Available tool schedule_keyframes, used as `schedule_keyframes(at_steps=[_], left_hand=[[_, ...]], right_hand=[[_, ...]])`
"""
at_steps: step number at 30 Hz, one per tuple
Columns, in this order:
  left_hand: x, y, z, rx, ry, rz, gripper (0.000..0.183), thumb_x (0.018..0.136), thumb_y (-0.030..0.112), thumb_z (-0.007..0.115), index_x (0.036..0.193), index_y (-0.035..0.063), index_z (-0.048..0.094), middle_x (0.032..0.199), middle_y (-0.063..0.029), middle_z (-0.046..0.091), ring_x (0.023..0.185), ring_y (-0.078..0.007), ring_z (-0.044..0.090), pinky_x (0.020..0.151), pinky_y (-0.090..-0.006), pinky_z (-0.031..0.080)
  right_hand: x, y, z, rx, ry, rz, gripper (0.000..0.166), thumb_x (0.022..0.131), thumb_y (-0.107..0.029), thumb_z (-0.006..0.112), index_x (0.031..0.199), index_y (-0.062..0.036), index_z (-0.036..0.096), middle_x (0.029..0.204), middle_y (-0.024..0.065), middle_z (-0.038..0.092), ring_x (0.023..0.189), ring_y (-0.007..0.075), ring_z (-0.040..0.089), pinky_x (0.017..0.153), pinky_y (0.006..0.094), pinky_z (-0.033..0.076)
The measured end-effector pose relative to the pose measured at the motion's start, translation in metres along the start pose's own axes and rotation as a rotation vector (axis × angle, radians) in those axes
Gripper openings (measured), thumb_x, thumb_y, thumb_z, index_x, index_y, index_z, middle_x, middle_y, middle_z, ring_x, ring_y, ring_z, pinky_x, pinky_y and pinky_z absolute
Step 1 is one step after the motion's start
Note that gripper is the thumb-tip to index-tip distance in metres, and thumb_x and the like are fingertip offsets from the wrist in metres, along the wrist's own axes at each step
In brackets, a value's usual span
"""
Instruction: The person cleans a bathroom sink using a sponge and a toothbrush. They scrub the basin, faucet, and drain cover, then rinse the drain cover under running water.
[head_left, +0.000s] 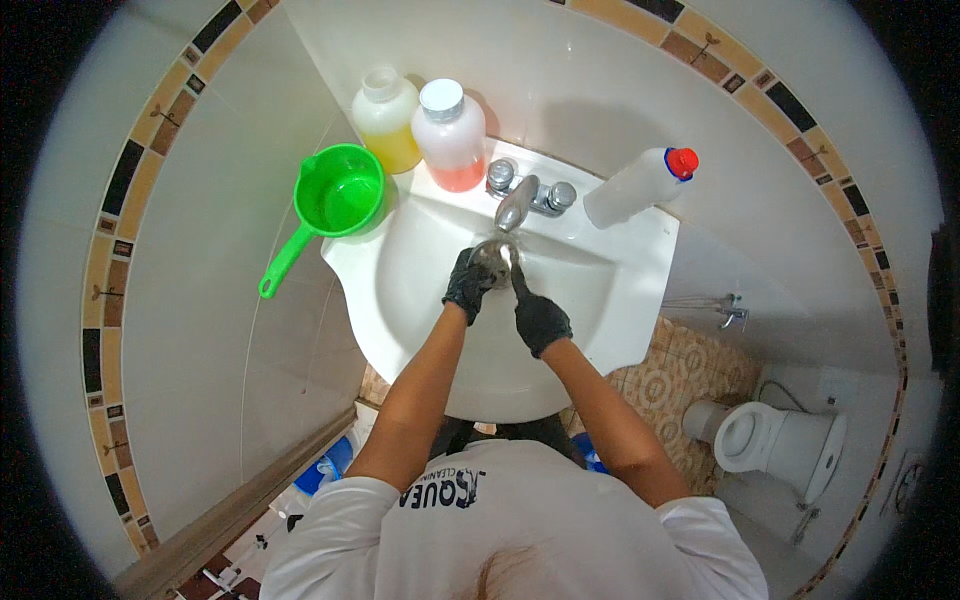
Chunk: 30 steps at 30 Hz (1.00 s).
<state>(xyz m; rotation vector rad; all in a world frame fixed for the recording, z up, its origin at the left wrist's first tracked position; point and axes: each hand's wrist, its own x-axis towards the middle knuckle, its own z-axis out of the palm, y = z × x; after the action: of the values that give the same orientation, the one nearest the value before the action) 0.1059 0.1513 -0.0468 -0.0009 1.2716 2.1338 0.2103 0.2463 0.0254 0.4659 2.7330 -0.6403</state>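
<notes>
My left hand, in a black glove, holds a small shiny round metal piece just below the spout of a chrome faucet. My right hand wears a black glove too; its index finger reaches up to the metal piece's right edge, the other fingers curled. Whether those fingers grip anything is hidden. Both hands are over the bowl of a white washbasin. What lies under the metal piece cannot be made out.
A green dipper rests on the basin's left rim. Behind stand a jar of yellow liquid and a white-lidded jar of reddish liquid. A red-capped white bottle stands at right rear. Beyond are a toilet and wall tap.
</notes>
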Motion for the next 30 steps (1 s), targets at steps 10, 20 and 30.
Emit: schedule_keyframes(at_steps=[10,20,30], left_hand=[[0.003,-0.012,-0.023,-0.026,-0.122,-0.050,0.042,0.070,0.011,0.058,0.109,0.0046,0.043,0.102,-0.0098,0.052,0.091,-0.0174,0.053,0.078,-0.0280,0.045],[-0.002,0.000,0.012,-0.270,-0.225,-0.075,0.037,0.072,0.011,0.055,0.107,0.0078,0.042,0.087,-0.0073,0.053,0.082,-0.0186,0.053,0.067,-0.0302,0.047],[0.033,-0.036,-0.033,0.543,-0.180,0.210,0.032,0.073,0.018,0.053,0.103,0.0089,0.048,0.093,-0.0052,0.053,0.080,-0.0173,0.053,0.070,-0.0296,0.044]], right_hand=[[-0.038,0.012,0.007,0.048,-0.143,-0.169,0.054,0.079,-0.012,0.040,0.128,-0.0138,0.017,0.059,0.0188,0.054,0.052,0.0316,0.053,0.049,0.0419,0.042],[-0.005,0.021,0.017,0.111,0.112,-0.003,0.046,0.079,-0.016,0.039,0.124,-0.0154,0.029,0.073,0.0149,0.058,0.067,0.0294,0.056,0.058,0.0409,0.044],[0.003,0.015,0.013,-0.023,0.023,0.024,0.042,0.079,-0.022,0.038,0.119,-0.0125,0.032,0.076,0.0132,0.058,0.069,0.0309,0.056,0.061,0.0409,0.044]])
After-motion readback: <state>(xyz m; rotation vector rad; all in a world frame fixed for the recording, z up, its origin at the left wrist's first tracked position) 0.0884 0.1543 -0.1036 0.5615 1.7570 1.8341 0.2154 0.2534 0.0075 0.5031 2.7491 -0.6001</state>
